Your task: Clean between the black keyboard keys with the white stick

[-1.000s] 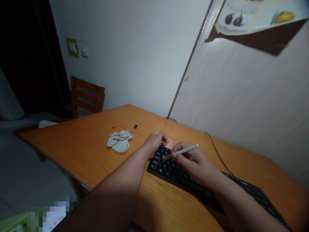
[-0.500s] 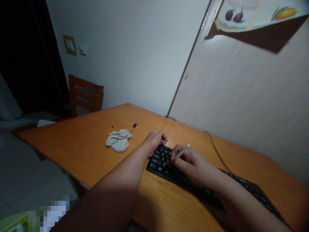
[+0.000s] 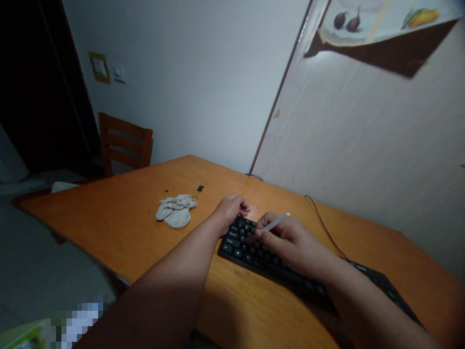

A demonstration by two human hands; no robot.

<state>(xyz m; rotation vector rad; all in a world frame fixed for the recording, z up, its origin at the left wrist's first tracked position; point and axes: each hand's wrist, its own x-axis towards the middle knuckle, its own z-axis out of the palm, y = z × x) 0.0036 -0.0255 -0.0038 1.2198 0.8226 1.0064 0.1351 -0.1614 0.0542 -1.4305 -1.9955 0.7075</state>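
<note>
A black keyboard (image 3: pixel 269 261) lies slanted on the wooden table. At its far left corner rests my left hand (image 3: pixel 234 211), its fingers curled; whether they grip the keyboard edge is hard to see. My right hand (image 3: pixel 283 237) is over the keys and pinches a thin brush-like tool (image 3: pixel 276 222) with a pale handle. The tool's dark lower end reaches the keys near the left part of the keyboard. My right forearm covers much of the keyboard's right part.
Left of my hands lies a crumpled pale cloth (image 3: pixel 176 211), with a small black clip-like item (image 3: pixel 200 188) behind it. A thin cable (image 3: pixel 323 223) runs behind the keyboard. A wooden chair (image 3: pixel 125 143) stands by the wall (image 3: pixel 189 87).
The whole view has shifted slightly. My right hand has tilted the tool lower, and its dark end now shows over the keys. My left hand stays at the keyboard corner.
</note>
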